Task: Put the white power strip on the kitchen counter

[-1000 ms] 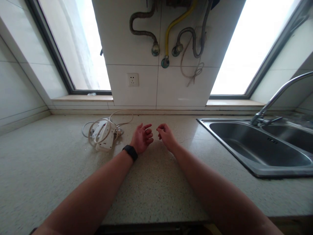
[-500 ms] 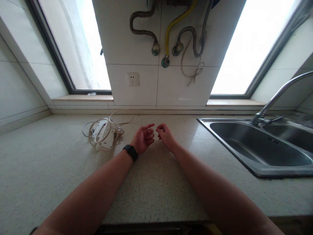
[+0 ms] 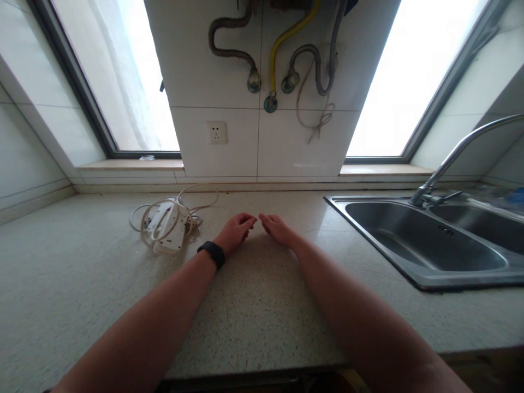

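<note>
My left hand (image 3: 236,232), with a black watch (image 3: 213,253) on the wrist, is above the pale speckled countertop (image 3: 262,305). Its back is turned up, the fingers are curled, and the thumb lies close to the index finger. Facing it across a narrow gap is my right hand (image 3: 277,228), its fingers bent and pressed together. No object shows in either hand; the palms and the undersides of the fingers are hidden. Left of my left hand lies a white power strip (image 3: 170,232) with its cord looped loosely over it.
On the right a steel double sink (image 3: 417,234) is set into the counter, with a curved faucet (image 3: 462,147) at its back. The tiled wall behind carries a socket (image 3: 217,132), a yellow pipe (image 3: 282,46) and grey hoses (image 3: 231,53). Windows stand on both sides.
My left hand has turned over from palm showing to back up, and its stretched index finger has curled in. My right fingers have straightened slightly. The view has shifted a little to the right.
</note>
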A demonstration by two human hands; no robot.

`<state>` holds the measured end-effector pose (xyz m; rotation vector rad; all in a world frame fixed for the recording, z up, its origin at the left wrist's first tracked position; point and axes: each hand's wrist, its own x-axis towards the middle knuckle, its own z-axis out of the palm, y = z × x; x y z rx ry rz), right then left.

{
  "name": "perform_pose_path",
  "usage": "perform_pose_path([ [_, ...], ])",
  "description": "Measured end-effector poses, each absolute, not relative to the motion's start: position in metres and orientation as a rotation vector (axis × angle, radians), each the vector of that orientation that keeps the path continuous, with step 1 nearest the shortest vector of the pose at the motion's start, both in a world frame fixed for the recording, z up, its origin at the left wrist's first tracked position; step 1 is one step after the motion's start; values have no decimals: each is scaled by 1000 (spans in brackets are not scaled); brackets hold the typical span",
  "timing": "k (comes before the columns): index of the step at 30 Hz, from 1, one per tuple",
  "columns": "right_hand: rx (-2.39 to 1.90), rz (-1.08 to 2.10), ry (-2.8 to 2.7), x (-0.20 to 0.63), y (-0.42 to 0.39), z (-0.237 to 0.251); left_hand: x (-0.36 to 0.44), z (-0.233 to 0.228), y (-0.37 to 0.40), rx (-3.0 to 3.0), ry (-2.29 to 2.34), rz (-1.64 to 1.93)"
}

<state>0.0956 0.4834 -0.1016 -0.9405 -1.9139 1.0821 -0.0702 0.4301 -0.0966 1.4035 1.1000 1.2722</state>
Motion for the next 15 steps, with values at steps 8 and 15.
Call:
perform_pose_path([
  [8,-942,1084,-2126,102,480,-98,-86,-98,435,1774,1261,1095],
  [15,-907,1006,-2212,101,486,-105,-88,-99,432,1865,1191,990],
])
